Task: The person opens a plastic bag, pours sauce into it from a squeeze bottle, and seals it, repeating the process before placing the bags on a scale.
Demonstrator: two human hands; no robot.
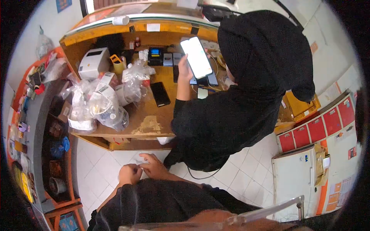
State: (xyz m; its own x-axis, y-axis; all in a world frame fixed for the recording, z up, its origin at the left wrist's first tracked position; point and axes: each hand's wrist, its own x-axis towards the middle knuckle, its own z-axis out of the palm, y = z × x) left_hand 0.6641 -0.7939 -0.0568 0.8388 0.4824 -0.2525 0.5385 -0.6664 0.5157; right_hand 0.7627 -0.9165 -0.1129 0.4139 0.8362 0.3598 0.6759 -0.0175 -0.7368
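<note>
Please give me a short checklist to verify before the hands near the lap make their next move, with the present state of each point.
1. Both hands in view: ok. Left hand and right hand are together above the lap.
2. What they hold: cannot tell. Only a small pale item shows between the fingers.
3. Grip closed or open: cannot tell.
4. Other person close in front: not ok, bent over the wooden desk, holding a lit phone.
5. Desk space: not ok, plastic bags and a black phone lie there.
</note>
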